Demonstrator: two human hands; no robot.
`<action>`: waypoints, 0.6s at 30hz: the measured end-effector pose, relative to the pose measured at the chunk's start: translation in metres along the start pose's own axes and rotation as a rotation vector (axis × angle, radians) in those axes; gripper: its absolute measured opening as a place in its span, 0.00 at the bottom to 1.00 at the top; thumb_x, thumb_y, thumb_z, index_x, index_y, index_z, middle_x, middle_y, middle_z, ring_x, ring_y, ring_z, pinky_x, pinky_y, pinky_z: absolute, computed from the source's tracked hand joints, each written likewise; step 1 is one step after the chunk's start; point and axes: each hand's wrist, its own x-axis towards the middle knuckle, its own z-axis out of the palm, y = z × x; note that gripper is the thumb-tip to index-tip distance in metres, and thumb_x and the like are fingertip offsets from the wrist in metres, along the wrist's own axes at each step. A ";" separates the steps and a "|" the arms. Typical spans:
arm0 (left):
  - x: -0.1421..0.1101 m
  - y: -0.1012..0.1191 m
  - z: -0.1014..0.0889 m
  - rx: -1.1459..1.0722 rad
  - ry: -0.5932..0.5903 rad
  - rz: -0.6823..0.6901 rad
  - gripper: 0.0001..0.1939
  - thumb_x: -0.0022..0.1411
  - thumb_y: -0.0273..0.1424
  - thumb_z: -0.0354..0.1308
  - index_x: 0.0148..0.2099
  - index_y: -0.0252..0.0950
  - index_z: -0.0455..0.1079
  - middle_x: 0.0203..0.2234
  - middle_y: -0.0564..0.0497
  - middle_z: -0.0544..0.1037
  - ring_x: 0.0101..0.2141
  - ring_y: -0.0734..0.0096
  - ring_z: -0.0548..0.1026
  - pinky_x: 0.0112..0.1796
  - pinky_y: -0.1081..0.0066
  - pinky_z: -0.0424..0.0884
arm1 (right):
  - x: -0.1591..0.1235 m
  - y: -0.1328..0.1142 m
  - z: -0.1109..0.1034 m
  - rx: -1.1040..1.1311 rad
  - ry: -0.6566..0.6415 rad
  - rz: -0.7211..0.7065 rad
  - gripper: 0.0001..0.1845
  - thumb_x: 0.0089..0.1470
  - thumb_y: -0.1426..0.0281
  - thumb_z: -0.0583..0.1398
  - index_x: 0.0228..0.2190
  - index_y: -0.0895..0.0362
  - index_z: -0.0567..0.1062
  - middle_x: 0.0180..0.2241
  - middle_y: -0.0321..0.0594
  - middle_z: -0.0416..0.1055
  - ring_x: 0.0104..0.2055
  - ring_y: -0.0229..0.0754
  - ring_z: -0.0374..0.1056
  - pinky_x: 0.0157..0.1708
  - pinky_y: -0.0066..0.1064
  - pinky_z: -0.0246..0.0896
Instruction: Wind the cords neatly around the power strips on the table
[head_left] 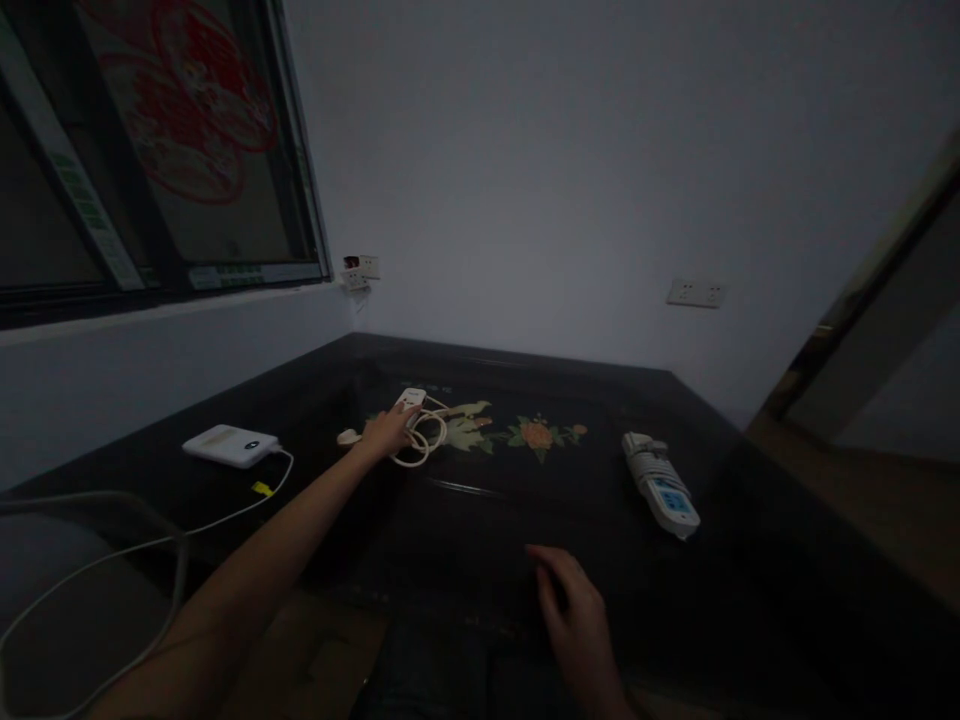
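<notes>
Stretched far forward, my left hand (386, 432) is closed on the near part of a white power strip (412, 397). Its far end shows past my fingers, though part of my grip is hidden. The strip's pale cable (431, 440) lies in loops to the right of the hand, and its plug (348, 437) rests on the left. My right hand (574, 605) is close to the front edge of the dark table (465, 530), fingers loosely bent, a gap between thumb and forefinger, holding nothing. To its right lies a second power strip (670, 500), wrapped in its own grey cord.
A white power bank (231, 445) sits on the left, with a white cable (225, 517) running off toward the lower left. A yellow tag (262, 489) lies beside that cable. Wall sockets (695, 293) are behind the table, and a window (187, 130) is at upper left.
</notes>
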 end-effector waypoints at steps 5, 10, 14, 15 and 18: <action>-0.001 0.003 -0.011 -0.015 -0.037 0.061 0.43 0.52 0.31 0.60 0.68 0.49 0.47 0.66 0.38 0.50 0.60 0.36 0.57 0.50 0.42 0.61 | 0.039 0.013 -0.051 -0.049 0.265 0.043 0.15 0.58 0.66 0.52 0.43 0.57 0.73 0.41 0.47 0.75 0.44 0.46 0.72 0.45 0.40 0.67; -0.019 0.038 -0.025 -0.064 0.114 0.205 0.36 0.60 0.29 0.52 0.68 0.45 0.46 0.67 0.41 0.46 0.65 0.48 0.44 0.58 0.42 0.47 | 0.100 0.076 -0.121 -0.388 0.539 0.140 0.28 0.52 0.60 0.56 0.51 0.62 0.69 0.47 0.56 0.69 0.51 0.56 0.64 0.51 0.47 0.59; -0.042 0.092 -0.020 -0.516 0.273 0.560 0.27 0.59 0.27 0.51 0.61 0.37 0.60 0.59 0.41 0.63 0.59 0.59 0.61 0.59 0.56 0.56 | 0.134 0.134 -0.144 -0.471 0.285 0.448 0.52 0.42 0.52 0.63 0.62 0.64 0.54 0.57 0.64 0.58 0.59 0.61 0.57 0.52 0.47 0.56; -0.047 0.107 -0.016 -0.620 0.263 0.621 0.25 0.59 0.27 0.51 0.59 0.37 0.62 0.58 0.42 0.65 0.58 0.60 0.62 0.58 0.57 0.57 | 0.139 0.144 -0.145 -0.456 0.206 0.476 0.56 0.41 0.52 0.64 0.64 0.64 0.49 0.58 0.64 0.56 0.60 0.61 0.56 0.52 0.45 0.57; -0.062 0.145 0.001 -0.830 0.193 0.671 0.18 0.59 0.26 0.52 0.52 0.36 0.69 0.51 0.43 0.72 0.54 0.60 0.67 0.57 0.58 0.59 | 0.150 0.163 -0.142 -0.398 0.078 0.474 0.62 0.36 0.57 0.68 0.65 0.58 0.44 0.59 0.61 0.56 0.60 0.61 0.57 0.52 0.44 0.57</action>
